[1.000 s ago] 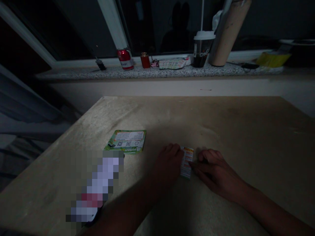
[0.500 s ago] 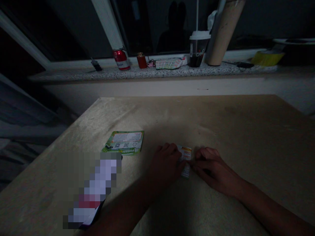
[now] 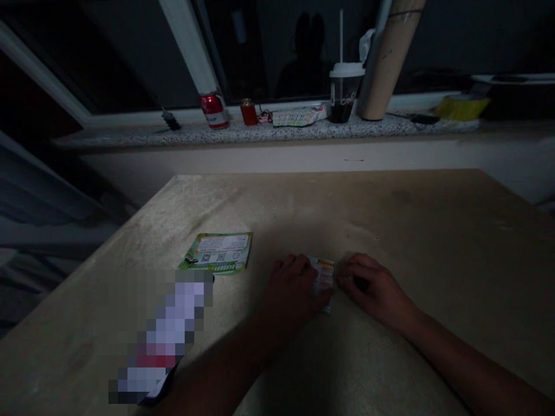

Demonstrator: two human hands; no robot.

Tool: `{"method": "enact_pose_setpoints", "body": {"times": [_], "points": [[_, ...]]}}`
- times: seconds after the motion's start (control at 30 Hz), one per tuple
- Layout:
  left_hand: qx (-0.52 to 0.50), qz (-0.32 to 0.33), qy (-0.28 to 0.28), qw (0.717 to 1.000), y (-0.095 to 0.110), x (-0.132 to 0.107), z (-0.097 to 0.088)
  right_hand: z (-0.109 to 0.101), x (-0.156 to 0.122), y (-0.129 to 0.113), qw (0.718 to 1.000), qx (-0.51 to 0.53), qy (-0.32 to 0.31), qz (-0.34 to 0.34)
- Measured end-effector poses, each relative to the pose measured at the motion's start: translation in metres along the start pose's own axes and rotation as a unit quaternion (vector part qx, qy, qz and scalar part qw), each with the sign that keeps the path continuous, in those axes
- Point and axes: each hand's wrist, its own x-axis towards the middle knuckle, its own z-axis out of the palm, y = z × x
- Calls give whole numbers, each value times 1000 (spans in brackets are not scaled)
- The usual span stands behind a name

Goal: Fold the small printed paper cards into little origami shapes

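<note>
A small white card with an orange top (image 3: 325,276) lies on the tan table (image 3: 411,242) in dim light. My left hand (image 3: 292,289) rests on its left side, fingers curled and pressed onto it. My right hand (image 3: 370,289) pinches its right edge with bent fingers. Both hands cover much of the card, so only a narrow strip shows between them.
A green leaflet (image 3: 218,252) lies left of the hands, and a blurred-out phone-like object (image 3: 162,341) sits nearer the table's front left. On the stone windowsill (image 3: 182,136) stand a red can (image 3: 214,110), a lidded cup with a straw (image 3: 342,92) and a cardboard tube (image 3: 384,63).
Both hands have closed in on the small card, hiding more of it. The view has shifted a little; the leaflet and the blurred object stay where they were.
</note>
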Motion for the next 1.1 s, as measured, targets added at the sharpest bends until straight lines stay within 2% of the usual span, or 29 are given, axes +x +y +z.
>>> {"method": "enact_pose_setpoints", "body": {"times": [0.13, 0.27, 0.4, 0.6, 0.77, 1.0, 1.1], "points": [[6, 2, 9, 1000, 0, -2, 2, 4, 0, 0, 1000, -12, 2, 25], [9, 8, 21, 1000, 1, -5, 3, 2, 9, -2, 996, -51, -29, 61], [1, 12, 19, 1000, 2, -7, 1, -7, 30, -7, 984, -99, -107, 101], [-2, 6, 1, 1000, 2, -8, -3, -16, 71, -8, 950, -148, -220, 168], [-2, 6, -6, 1000, 3, -10, -4, -21, 90, -9, 926, -134, -280, 216], [-4, 9, 0, 1000, 1, -10, -2, -25, 95, 0, 880, -74, -361, 301], [-8, 9, -7, 1000, 2, -10, -5, -25, 96, 6, 871, -46, -368, 321]]}}
